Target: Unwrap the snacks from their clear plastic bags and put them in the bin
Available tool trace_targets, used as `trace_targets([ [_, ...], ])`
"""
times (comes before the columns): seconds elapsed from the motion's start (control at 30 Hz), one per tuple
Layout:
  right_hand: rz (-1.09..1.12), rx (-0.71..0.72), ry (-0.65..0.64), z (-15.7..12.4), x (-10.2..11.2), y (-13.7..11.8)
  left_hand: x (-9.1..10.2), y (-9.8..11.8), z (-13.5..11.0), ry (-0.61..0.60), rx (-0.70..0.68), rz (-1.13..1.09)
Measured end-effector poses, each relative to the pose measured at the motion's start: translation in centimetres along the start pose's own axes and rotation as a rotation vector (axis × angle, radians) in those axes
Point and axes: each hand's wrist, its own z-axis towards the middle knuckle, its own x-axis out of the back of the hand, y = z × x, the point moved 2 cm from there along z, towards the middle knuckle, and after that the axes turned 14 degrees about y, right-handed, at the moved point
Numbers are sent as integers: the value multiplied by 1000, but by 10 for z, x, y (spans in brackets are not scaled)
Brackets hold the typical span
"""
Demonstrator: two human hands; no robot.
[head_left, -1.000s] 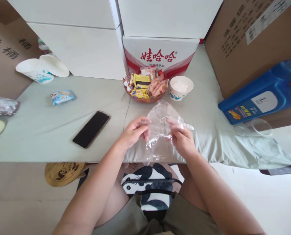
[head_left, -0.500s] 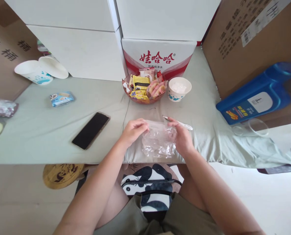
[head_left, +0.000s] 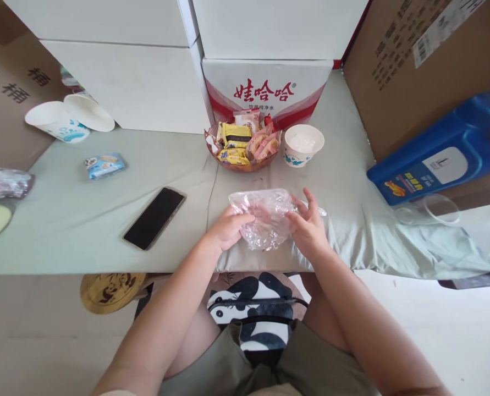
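Observation:
A crumpled clear plastic bag point(head_left: 265, 234) is held between my two hands above the near part of the table. My left hand point(head_left: 229, 226) is closed on its left side, thumb in front and the other fingers behind, dimly seen through the film. At the right side, my right hand point(head_left: 308, 225) pinches the bag with the thumb, while a finger sticks up apart. Partly hidden behind that hand lies a slim white-handled tool point(head_left: 322, 212), perhaps a knife. Beyond the bag stand a bowl of wrapped snacks point(head_left: 245, 166) and a paper cup point(head_left: 302, 157) with clear or white contents.
A black phone point(head_left: 154, 218) lies to the left, with a small blue packet point(head_left: 103, 166) behind it. Two paper cups point(head_left: 59, 122) lie tipped at the far left. At right are a large blue bottle point(head_left: 438, 151) and a clear cup point(head_left: 440, 210). Boxes point(head_left: 265, 82) line the back.
The bag has been raised and turned, its straight edge now facing away from me. My left hand has slid down its side, and my right hand has turned with a finger lifted.

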Motion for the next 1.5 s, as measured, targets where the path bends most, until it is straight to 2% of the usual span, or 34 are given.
trace_targets([
  [0.1,26,-203,-159,-2,-2,0,5,6,0,13,-15,-12],
  [0.2,-66,-295,-302,-9,-7,-2,10,6,1,-37,-11,67],
  [0.33,-165,-246,-222,-12,-11,-4,15,2,2,-121,-11,205],
  [0.5,-238,-129,-157,-8,-9,-7,23,5,2,10,-4,416],
  [0.63,-126,-67,-117,-10,-6,-14,20,13,-1,11,-36,248],
  [0.73,-16,-87,-174,-12,-5,-21,15,18,-1,8,-27,129],
  [0.83,-48,-75,-247,-12,-3,-23,13,18,0,-43,-23,136],
  [0.9,-154,-22,-219,-9,-1,-20,13,17,2,-36,-73,211],
  [1.03,-279,7,-107,-4,2,-11,16,12,10,85,-233,346],
  [1.1,-234,19,-53,-1,3,-10,20,12,16,217,-346,358],
  [1.2,-247,116,65,1,6,-15,24,14,19,491,-564,386],
  [1.23,-285,150,104,0,7,-17,24,14,19,540,-616,402],
  [1.27,-328,191,131,-1,7,-19,21,12,17,540,-642,421],
  [1.33,-384,297,110,-6,6,-24,11,5,14,404,-613,450],
  [1.4,-377,385,-31,-12,1,-26,-3,-4,10,202,-537,429],
  [1.43,-357,394,-117,-15,-2,-25,-10,-8,8,117,-504,411],
  [1.5,-310,316,-268,-19,-7,-23,-20,-14,6,17,-464,400],
])
